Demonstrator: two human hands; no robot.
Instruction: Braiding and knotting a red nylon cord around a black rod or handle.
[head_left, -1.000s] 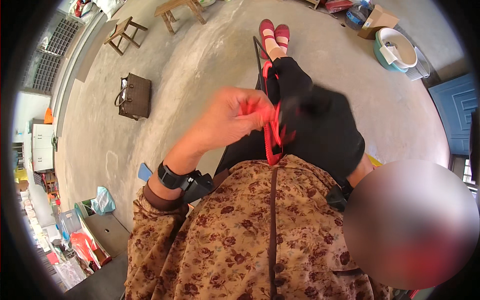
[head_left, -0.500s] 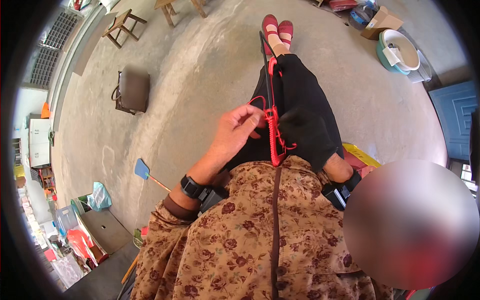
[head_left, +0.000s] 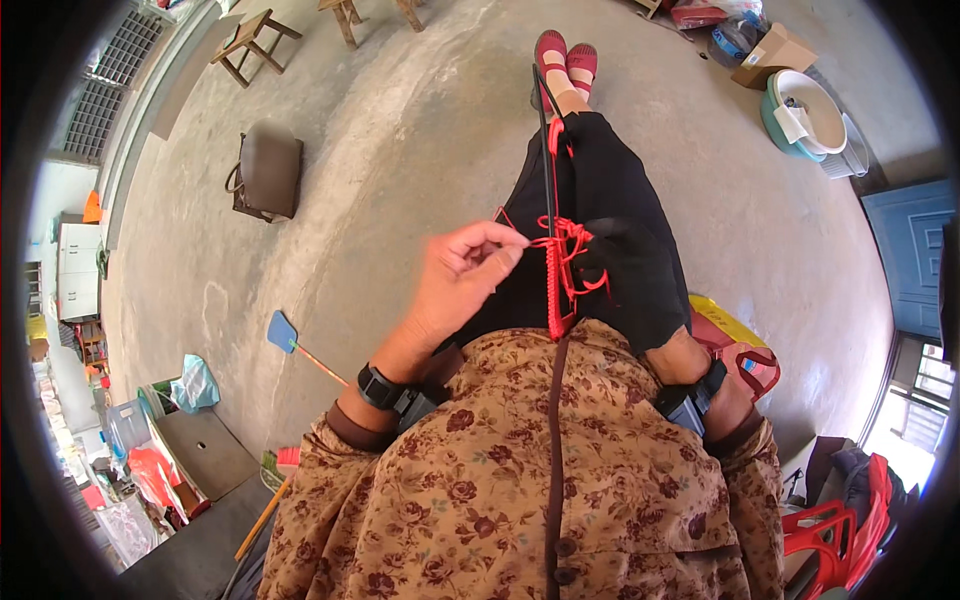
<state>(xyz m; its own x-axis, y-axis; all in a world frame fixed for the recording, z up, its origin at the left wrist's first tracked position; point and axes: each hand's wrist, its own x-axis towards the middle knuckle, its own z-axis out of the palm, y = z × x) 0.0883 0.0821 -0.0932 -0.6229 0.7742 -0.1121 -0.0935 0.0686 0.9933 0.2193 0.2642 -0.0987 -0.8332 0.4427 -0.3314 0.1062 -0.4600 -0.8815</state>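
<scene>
- Head view: the grey concrete floor (head_left: 400, 150) is smooth and faintly mottled; I sit on it, legs out.
- A green round basin (head_left: 800, 115) at the far right holds a white bowl with a pale cloth inside.
- A brown cardboard box (head_left: 775, 50) stands just beyond it, contents hidden.
- A brown soft handbag (head_left: 268, 175) rests far left.
- My right hand (head_left: 640, 275), dark against my black skirt, is closed on the red knotted cord (head_left: 558, 270) over my lap.
- My left hand (head_left: 465, 275) pinches a thin strand of that cord between thumb and forefinger.
</scene>
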